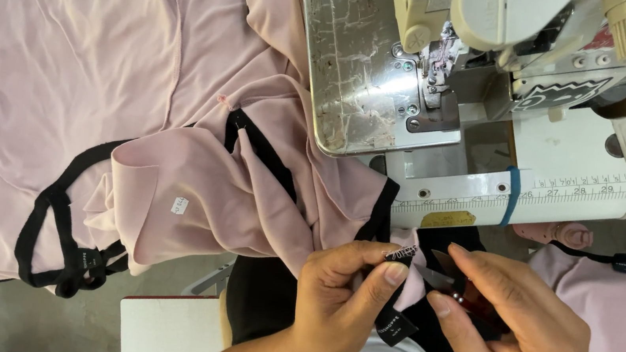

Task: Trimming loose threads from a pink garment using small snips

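Pale pink garments with black binding cover the worktable on the left, one bearing a small white paper tag. Further right stands a cream sewing machine with a scuffed metal plate. Below it, the left hand pinches a black trim strip between thumb and forefinger, its long axis running down toward a black label. Just right, touching range, the right hand closes around small snips, blades pointing left at the strip.
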